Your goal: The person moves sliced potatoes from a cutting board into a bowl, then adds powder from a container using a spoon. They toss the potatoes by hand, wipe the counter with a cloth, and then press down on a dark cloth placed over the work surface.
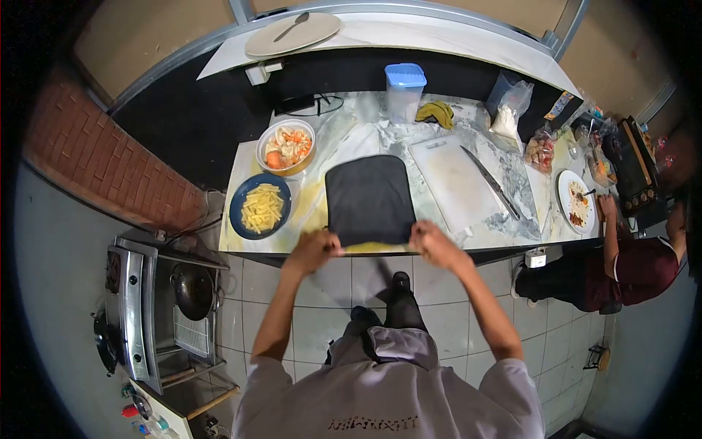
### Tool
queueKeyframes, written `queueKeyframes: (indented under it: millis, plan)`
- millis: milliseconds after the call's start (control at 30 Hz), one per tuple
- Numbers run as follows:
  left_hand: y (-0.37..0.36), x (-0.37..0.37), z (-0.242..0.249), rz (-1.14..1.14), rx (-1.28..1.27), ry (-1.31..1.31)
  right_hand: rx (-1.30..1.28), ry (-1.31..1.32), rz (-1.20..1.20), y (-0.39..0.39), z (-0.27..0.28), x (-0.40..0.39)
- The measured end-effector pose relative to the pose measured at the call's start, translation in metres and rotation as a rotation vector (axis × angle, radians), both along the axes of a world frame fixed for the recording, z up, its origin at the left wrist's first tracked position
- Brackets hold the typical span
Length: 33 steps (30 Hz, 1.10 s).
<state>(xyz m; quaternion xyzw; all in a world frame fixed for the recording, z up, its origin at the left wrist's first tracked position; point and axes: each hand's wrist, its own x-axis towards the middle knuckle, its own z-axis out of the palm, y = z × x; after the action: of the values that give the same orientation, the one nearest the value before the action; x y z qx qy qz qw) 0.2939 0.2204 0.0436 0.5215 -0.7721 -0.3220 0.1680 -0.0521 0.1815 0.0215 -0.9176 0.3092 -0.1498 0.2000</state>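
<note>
A flat black cloth-like piece [369, 199] with rounded far corners lies spread over the front of the marble counter. A yellow strip shows along its near edge. My left hand [314, 251] is closed at its near left corner, and my right hand [436, 246] is closed at the near right corner. The exact kind of this black piece cannot be made out. Left of it stand a dark blue bowl [235, 212] of cut pale yellow sticks and a bowl [306, 165] of chopped orange and white pieces. To its right is a white cutting board [455, 183].
A long knife [491, 183] lies beside the board, blade bare. At the back stand a blue-lidded container [404, 91] and a green cloth [436, 114]. Another person [643, 267] works at the right, near a plate of food [576, 223]. A stove [130, 314] is at left.
</note>
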Motion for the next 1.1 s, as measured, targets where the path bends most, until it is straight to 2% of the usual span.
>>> queueKeyframes:
  millis: [33, 67, 133, 167, 233, 267, 333, 367, 433, 667, 933, 1100]
  plan:
    - [0.015, 0.000, -0.015, 0.009, 0.183, -0.047, 0.061, -0.039, -0.022, 0.019, -0.011, 0.003]
    - [0.030, -0.001, -0.028, -0.013, 0.188, -0.017, 0.027, -0.060, -0.097, 0.038, -0.004, 0.010]
    - [0.042, -0.019, -0.017, -0.016, -0.117, -0.151, 0.066, -0.080, -0.166, 0.053, -0.006, 0.026]
    - [0.040, -0.032, -0.007, -0.014, -0.112, -0.150, 0.071, -0.079, -0.164, 0.051, -0.005, 0.036]
    - [0.024, -0.058, 0.009, 0.140, -0.145, 0.098, 0.007, -0.165, -0.264, 0.042, -0.004, 0.058]
    - [0.012, -0.067, 0.000, 0.144, -0.142, 0.096, 0.011, -0.166, -0.260, 0.033, -0.006, 0.070]
    - [-0.014, -0.080, -0.035, 0.250, -0.415, 0.095, -0.160, -0.056, -0.437, 0.011, -0.018, 0.092]
    - [-0.025, -0.086, -0.053, 0.251, -0.405, 0.093, -0.151, -0.054, -0.437, -0.001, -0.029, 0.099]
    - [-0.043, -0.095, -0.081, 0.313, -0.500, -0.245, -0.179, 0.028, -0.475, -0.023, -0.051, 0.110]
    - [-0.101, -0.086, -0.067, 0.353, -0.508, -0.300, -0.168, 0.118, -0.498, -0.077, -0.051, 0.119]
    - [-0.213, -0.088, -0.085, 0.349, -0.626, -0.395, -0.220, 0.113, -0.517, -0.190, -0.064, 0.117]
    - [-0.262, -0.101, -0.095, 0.399, -0.591, -0.437, -0.203, 0.080, -0.501, -0.240, -0.068, 0.106]
